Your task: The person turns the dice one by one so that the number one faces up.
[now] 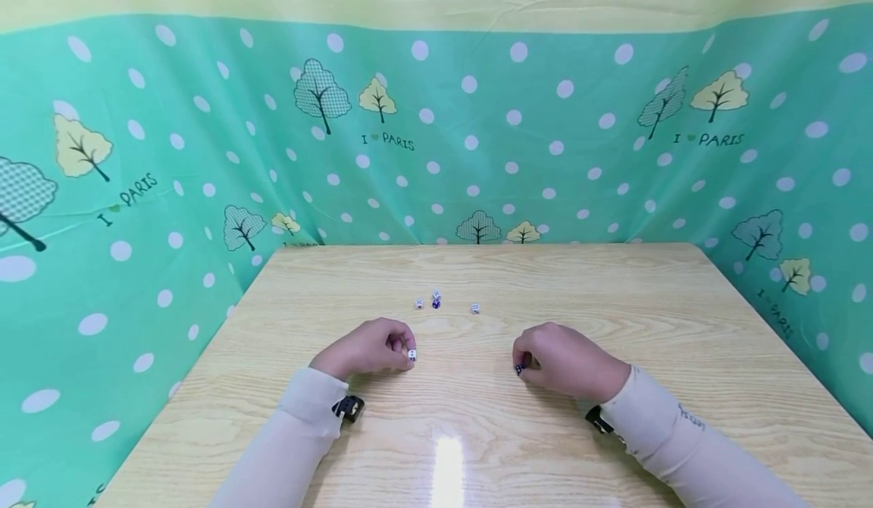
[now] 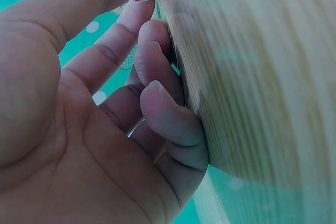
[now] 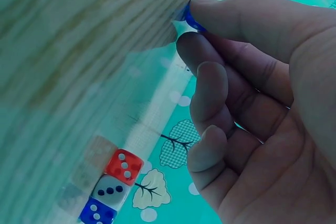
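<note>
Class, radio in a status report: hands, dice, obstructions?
Left hand pinching white die. Right hand pinching blue die. Other dice farther off, not between hands.

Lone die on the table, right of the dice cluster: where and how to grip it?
Pinch the lone die by its left and right faces, probably coming from above: it's a small cube resting on the table, and the gap to the dice cluster leaves finger room. The right hand looks handiest but should first put down its blue die.

green dotted fabric point(image 1: 470, 167) with printed trees point(image 1: 322, 97); pale wood-grain table point(image 1: 580, 288); bright light streak point(image 1: 448, 471)
</note>
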Available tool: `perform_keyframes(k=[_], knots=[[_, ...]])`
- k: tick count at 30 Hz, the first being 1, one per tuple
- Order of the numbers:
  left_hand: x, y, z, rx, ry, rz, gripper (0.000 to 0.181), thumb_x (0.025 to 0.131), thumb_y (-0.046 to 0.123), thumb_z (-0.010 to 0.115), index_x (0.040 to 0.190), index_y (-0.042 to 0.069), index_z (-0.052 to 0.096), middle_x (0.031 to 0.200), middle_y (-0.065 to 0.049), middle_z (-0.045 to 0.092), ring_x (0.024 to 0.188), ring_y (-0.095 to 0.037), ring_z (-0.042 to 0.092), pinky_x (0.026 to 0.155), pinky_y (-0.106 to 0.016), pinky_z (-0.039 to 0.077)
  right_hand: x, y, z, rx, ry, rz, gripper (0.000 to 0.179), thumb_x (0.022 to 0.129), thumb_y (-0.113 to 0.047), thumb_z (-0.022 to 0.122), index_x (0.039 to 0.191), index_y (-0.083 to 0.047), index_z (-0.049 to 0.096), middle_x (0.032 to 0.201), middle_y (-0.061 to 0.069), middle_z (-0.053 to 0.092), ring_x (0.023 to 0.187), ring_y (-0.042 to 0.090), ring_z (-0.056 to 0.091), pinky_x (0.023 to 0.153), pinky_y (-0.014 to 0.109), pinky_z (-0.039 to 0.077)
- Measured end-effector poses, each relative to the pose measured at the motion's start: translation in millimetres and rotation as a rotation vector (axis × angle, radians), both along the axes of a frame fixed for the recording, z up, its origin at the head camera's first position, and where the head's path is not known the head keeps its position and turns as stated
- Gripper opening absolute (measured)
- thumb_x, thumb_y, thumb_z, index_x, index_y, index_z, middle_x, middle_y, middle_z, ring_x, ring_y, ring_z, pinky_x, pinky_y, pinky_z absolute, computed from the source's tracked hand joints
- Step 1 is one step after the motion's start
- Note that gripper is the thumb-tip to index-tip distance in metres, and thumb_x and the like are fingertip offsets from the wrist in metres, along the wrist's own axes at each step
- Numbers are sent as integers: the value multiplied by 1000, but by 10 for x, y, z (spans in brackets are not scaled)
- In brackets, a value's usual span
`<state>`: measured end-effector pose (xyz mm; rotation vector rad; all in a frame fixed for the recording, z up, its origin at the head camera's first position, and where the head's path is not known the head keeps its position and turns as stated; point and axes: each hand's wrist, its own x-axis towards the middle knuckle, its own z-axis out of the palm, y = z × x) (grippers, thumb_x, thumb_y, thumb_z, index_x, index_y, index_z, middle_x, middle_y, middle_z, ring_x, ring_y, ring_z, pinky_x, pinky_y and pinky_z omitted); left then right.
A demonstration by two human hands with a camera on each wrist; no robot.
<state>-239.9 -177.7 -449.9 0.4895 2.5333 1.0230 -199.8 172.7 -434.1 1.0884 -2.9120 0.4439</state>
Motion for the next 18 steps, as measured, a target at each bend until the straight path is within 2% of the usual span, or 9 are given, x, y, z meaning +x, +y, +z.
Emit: perform_keyframes(k=[9, 18], knots=[[6, 4, 0, 7, -5, 0, 17, 86, 14, 84, 95, 13, 69, 81, -3, 60, 72, -16, 52, 66, -32, 44, -7, 9, -5, -17, -13, 1, 14, 84, -9, 82, 84, -21, 74, 79, -15, 64, 68, 0, 52, 66, 22, 49], [10, 5, 1, 3, -7, 8, 18, 86, 15, 84, 95, 13, 68, 82, -3, 61, 73, -16, 53, 67, -32, 45, -18, 43, -3, -12, -44, -29, 13, 84, -15, 84, 85, -23, 74, 81, -18, 64, 73, 3, 59, 69, 23, 52]])
